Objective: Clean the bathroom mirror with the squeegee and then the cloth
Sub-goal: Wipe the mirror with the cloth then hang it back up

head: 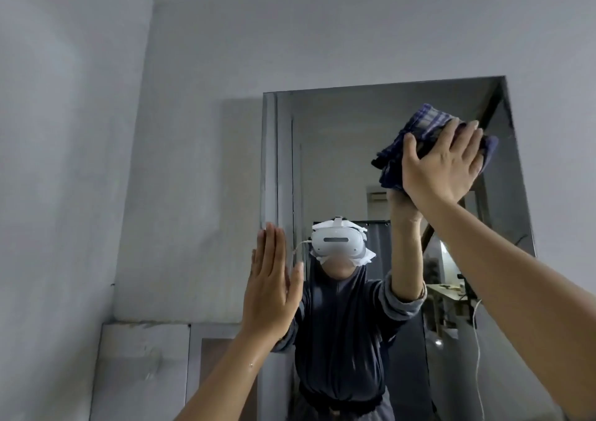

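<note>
The bathroom mirror point(338, 162) hangs on the grey wall ahead, a frameless rectangle. My right hand point(442, 162) presses a bunched blue checked cloth point(419, 127) flat against the glass near the mirror's upper right corner. Fingers of that hand are spread over the cloth. My left hand point(274, 278) is held up with fingers straight and together, palm toward the mirror's left edge, holding nothing. Whether it touches the glass I cannot tell. No squeegee is in view.
The mirror reflects a person in a dark top wearing a white headset point(338, 243), with a doorway and a white cable point(477, 340) behind. Grey walls meet in a corner at the left. A tiled ledge point(145, 356) sits low on the left.
</note>
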### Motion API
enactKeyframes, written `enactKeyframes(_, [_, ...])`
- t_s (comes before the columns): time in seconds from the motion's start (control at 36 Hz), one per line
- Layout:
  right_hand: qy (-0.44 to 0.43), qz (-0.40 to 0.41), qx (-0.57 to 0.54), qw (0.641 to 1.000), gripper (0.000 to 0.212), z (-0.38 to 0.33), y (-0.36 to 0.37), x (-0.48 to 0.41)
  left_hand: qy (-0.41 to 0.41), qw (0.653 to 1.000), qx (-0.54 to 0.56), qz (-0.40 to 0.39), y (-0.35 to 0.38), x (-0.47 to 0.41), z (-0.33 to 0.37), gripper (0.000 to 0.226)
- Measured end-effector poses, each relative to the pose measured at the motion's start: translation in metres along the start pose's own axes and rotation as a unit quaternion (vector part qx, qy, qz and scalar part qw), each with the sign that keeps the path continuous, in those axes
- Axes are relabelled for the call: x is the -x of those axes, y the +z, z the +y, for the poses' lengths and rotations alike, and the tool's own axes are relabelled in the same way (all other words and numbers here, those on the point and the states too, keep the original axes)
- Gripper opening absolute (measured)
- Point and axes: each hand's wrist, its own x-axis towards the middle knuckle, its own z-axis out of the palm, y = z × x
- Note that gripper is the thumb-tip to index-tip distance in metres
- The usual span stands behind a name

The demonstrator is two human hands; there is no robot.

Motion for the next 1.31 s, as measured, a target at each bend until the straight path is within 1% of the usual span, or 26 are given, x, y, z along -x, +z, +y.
enactKeyframes(0.14, [-0.094,-0.034,0.007,0.995,0.078,-0.046,0.015,0.024,0.001,1.000,-0.004,-0.002,0.002,0.011,-0.003,0.064])
enactKeyframes(0.25, [-0.212,-0.070,0.017,0.975,0.075,-0.083,0.029,0.047,0.000,1.000,-0.008,-0.011,0.007,0.026,-0.004,0.065])
enactKeyframes(0.33, [-0.338,-0.109,0.040,0.934,0.074,-0.107,0.041,0.066,-0.002,1.000,-0.008,-0.013,0.009,0.033,-0.005,0.065])
enactKeyframes(0.39, [-0.438,-0.124,0.057,0.888,0.073,-0.115,0.044,0.079,-0.003,1.000,-0.006,-0.011,0.008,0.034,-0.005,0.065])
enactKeyframes(0.44, [-0.518,-0.140,0.077,0.840,0.072,-0.112,0.045,0.088,-0.003,1.000,-0.004,-0.011,0.008,0.034,-0.005,0.064])
enactKeyframes(0.47, [-0.544,-0.147,0.083,0.822,0.071,-0.108,0.044,0.090,-0.002,1.000,-0.005,-0.010,0.008,0.034,-0.005,0.064])
enactKeyframes(0.53, [-0.577,-0.154,0.092,0.797,0.071,-0.093,0.038,0.086,0.000,1.000,-0.008,-0.011,0.008,0.034,-0.005,0.065])
enactKeyframes(0.58, [-0.596,-0.158,0.113,0.779,0.071,-0.074,0.031,0.076,0.001,1.000,-0.009,-0.012,0.007,0.033,-0.005,0.066])
enactKeyframes(0.61, [-0.597,-0.161,0.125,0.776,0.072,-0.063,0.026,0.069,0.003,1.000,-0.011,-0.014,0.007,0.033,-0.005,0.066])
enactKeyframes(0.64, [-0.590,-0.166,0.137,0.778,0.073,-0.050,0.021,0.062,0.004,1.000,-0.012,-0.015,0.006,0.033,-0.005,0.066])
enactKeyframes(0.69, [-0.560,-0.167,0.150,0.797,0.075,-0.025,0.008,0.048,0.004,1.000,-0.011,-0.018,0.006,0.033,-0.005,0.067])
enactKeyframes(0.78, [-0.484,-0.147,0.155,0.848,0.076,0.016,-0.014,0.029,0.005,1.000,-0.013,-0.021,0.006,0.033,-0.004,0.068])
enactKeyframes(0.83, [-0.409,-0.134,0.144,0.891,0.074,0.046,-0.024,0.020,0.001,1.000,-0.008,-0.021,0.005,0.034,-0.003,0.067])
enactKeyframes(0.89, [-0.312,-0.116,0.125,0.935,0.072,0.075,-0.031,0.019,-0.007,1.000,-0.001,-0.018,0.004,0.034,-0.001,0.067])
enactKeyframes(0.97, [-0.169,-0.076,0.087,0.979,0.072,0.104,-0.035,0.034,-0.015,1.000,0.003,-0.019,0.004,0.034,-0.001,0.070])
enactKeyframes(1.06, [-0.044,-0.059,0.039,0.996,0.072,0.107,-0.031,0.058,-0.016,0.999,0.003,-0.037,0.003,0.040,0.000,0.075])
enactKeyframes(1.11, [0.026,-0.040,0.014,0.999,0.073,0.098,-0.024,0.075,-0.014,0.999,0.013,-0.049,0.001,0.047,0.001,0.078])
enactKeyframes(1.17, [0.075,-0.025,0.000,0.997,0.074,0.085,-0.016,0.094,-0.013,0.998,0.020,-0.059,-0.001,0.054,0.001,0.079])
enactKeyframes(1.22, [0.096,-0.023,-0.007,0.995,0.074,0.068,-0.008,0.111,-0.017,0.997,0.028,-0.070,-0.003,0.060,0.002,0.081])
enactKeyframes(1.31, [0.086,-0.034,-0.011,0.996,0.074,0.036,0.004,0.132,-0.019,0.996,0.036,-0.078,-0.006,0.067,0.003,0.084])
